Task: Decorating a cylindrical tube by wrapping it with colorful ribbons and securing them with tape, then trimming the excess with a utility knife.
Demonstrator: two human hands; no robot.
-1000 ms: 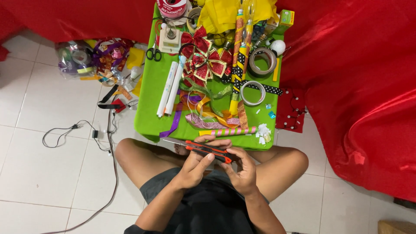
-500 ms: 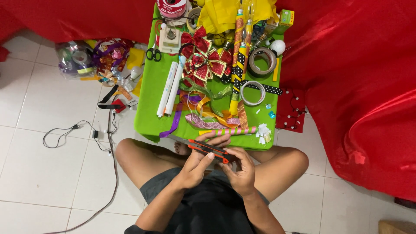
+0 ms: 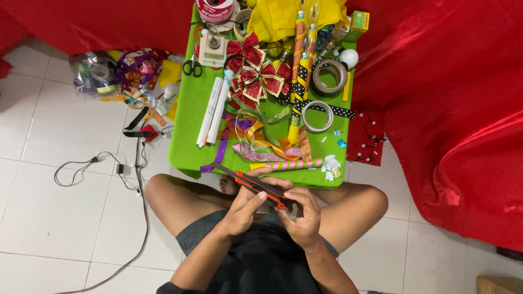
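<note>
Utility knife (image 3: 260,188) rear end hidden under both hands; red spool (image 3: 215,8) cut off at top edge.

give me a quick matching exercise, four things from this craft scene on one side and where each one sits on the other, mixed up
Things:
1. utility knife
2. scissors
3. black cable
4. red bows

Places:
A. on the white floor tiles, beside the green table
B. held in both hands over the lap
C. middle of the green table, among the ribbons
D. at the table's far corner, beside the white tubes

Pairs: 1-B, 2-D, 3-A, 4-C

The left hand and the right hand both grip the orange and black knife.
</note>
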